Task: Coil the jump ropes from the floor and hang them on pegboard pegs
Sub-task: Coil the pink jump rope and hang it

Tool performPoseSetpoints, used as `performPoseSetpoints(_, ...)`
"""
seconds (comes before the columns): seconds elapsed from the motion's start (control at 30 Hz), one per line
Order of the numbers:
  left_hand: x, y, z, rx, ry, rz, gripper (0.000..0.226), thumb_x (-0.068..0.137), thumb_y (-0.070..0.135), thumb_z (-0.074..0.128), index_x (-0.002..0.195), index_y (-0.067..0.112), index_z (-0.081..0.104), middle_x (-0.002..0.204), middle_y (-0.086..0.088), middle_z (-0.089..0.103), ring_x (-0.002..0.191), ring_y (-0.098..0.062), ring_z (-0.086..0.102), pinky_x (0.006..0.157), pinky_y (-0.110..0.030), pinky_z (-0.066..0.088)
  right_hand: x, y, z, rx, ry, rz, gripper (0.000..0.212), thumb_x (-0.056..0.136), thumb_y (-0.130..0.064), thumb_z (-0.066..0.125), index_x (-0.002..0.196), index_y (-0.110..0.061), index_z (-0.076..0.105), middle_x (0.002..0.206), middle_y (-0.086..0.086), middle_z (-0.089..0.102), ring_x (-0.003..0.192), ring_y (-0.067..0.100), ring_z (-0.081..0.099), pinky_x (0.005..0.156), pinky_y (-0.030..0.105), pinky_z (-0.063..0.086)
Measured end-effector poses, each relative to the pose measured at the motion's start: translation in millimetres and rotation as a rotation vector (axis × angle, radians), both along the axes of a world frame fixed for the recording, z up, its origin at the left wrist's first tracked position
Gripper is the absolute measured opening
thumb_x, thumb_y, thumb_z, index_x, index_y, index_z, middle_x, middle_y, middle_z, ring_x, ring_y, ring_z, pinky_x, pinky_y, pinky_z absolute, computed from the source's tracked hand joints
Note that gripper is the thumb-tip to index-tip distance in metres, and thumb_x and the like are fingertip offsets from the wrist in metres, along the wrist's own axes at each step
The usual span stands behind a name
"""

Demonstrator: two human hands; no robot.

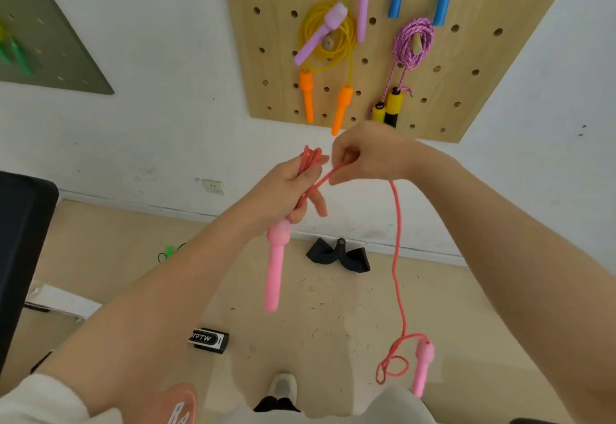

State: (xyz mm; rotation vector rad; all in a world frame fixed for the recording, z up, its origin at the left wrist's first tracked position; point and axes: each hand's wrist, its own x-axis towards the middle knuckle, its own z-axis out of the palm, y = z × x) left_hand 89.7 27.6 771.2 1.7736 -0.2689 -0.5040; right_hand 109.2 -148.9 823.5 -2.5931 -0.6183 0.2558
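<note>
Low in the frame your left hand [286, 186] grips the pink rope's [396, 240] gathered loops, your right hand [366, 156] pinches the next length. Its far handle [422, 368] dangles lower right, uncoiled. Several ropes already hang on the pegboard [383, 56] above; a green rope [170, 252] waits on the floor.

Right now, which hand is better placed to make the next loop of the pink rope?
Probably the right hand: it already pinches the free pink rope beside the coil. The left hand is busy gripping that coil, one pink handle hanging below.
</note>
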Motion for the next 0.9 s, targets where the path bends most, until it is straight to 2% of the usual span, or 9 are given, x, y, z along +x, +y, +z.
performPoseSetpoints(0.17,-8.7,11.6,17.7,-0.44,0.306,-0.207,0.038,0.09,0.047,0.049,0.067,0.017,0.056,0.036,0.008,0.037,0.026,-0.002,0.023,0.033,-0.013,0.028,-3.8,-24.6,-27.1,0.574,0.186,-0.33,0.024,0.083,-0.028,0.066,0.065,-0.016,0.056,0.06,-0.004,0.042,0.054,0.005,0.039,0.057,0.02,0.037)
performPoseSetpoints(0.27,-7.4,12.8,21.1,-0.621,0.286,-0.206,0.025,0.077,0.035,0.065,0.056,0.023,0.057,0.036,0.012,0.038,0.024,0.002,0.027,0.03,-0.012,0.029,-10.2,-4.9,-44.0,0.602,0.312,-0.303,0.036,0.093,-0.035,0.051,0.063,-0.017,0.059,0.056,-0.004,0.041,0.05,0.007,0.034,0.053,0.022,0.032)
performPoseSetpoints(0.37,-3.0,3.7,20.4,-0.868,0.342,0.101,0.031,0.093,0.033,0.041,0.069,0.015,0.048,0.046,0.008,0.054,0.03,0.001,0.044,0.033,-0.012,0.037,-16.3,22.9,-61.0,0.465,0.369,-0.265,0.034,0.099,-0.031,0.039,0.074,-0.014,0.054,0.054,-0.001,0.044,0.045,0.01,0.036,0.05,0.023,0.035)
performPoseSetpoints(0.47,7.0,7.8,0.6,-1.017,0.357,0.406,0.033,0.099,0.027,0.035,0.074,0.009,0.045,0.091,-0.014,0.073,0.077,-0.014,0.072,0.067,-0.022,0.058,-27.8,37.3,-74.8,0.282,0.598,-0.107,0.025,0.096,-0.013,0.042,0.117,-0.027,0.042,0.06,0.003,0.055,0.046,0.012,0.048,0.046,0.021,0.042)
performPoseSetpoints(0.53,16.4,16.7,-15.9,-0.9,0.276,0.527,0.028,0.1,0.026,0.035,0.078,0.011,0.046,0.115,-0.014,0.065,0.103,-0.019,0.066,0.089,-0.032,0.053,-35.8,38.5,-71.8,0.186,0.805,-0.017,0.037,0.094,-0.017,0.052,0.127,-0.027,0.038,0.062,0.005,0.057,0.046,0.015,0.049,0.045,0.022,0.041)
performPoseSetpoints(0.6,26.3,27.7,-30.4,-0.655,0.192,0.664,0.016,0.1,0.024,0.04,0.092,0.013,0.05,0.116,-0.008,0.061,0.112,-0.019,0.058,0.09,-0.034,0.049,-41.3,36.6,-57.5,0.097,0.852,0.08,0.037,0.091,-0.015,0.056,0.125,-0.024,0.045,0.06,0.003,0.056,0.045,0.014,0.047,0.045,0.022,0.039)
performPoseSetpoints(0.73,26.8,36.4,-46.9,-0.112,0.021,0.512,0.017,0.093,0.024,0.054,0.1,0.01,0.058,0.106,-0.007,0.063,0.108,-0.025,0.059,0.086,-0.031,0.044,-32.7,32.5,-18.4,0.209,0.432,0.108,0.016,0.088,-0.011,0.058,0.098,-0.012,0.071,0.061,0.005,0.057,0.05,0.007,0.043,0.052,0.025,0.037)
performPoseSetpoints(0.83,7.5,26.3,-31.3,-0.124,0.056,0.175,0.014,0.097,0.025,0.045,0.094,0.012,0.048,0.074,-0.01,0.069,0.058,-0.02,0.061,0.063,-0.026,0.049,-17.7,28.1,-5.7,0.513,0.179,-0.09,0.012,0.086,-0.01,0.063,0.087,-0.002,0.072,0.057,-0.003,0.057,0.047,0.001,0.041,0.047,0.015,0.033)
performPoseSetpoints(0.9,-5.3,18.8,-13.6,-0.313,0.156,0.025,0.021,0.099,0.027,0.036,0.086,0.012,0.044,0.042,-0.002,0.053,0.031,-0.011,0.037,0.047,-0.023,0.043,-10.3,25.3,-8.6,0.619,0.08,-0.19,0.015,0.084,-0.014,0.066,0.081,0.0,0.068,0.052,-0.01,0.049,0.042,0.001,0.036,0.045,0.011,0.028)
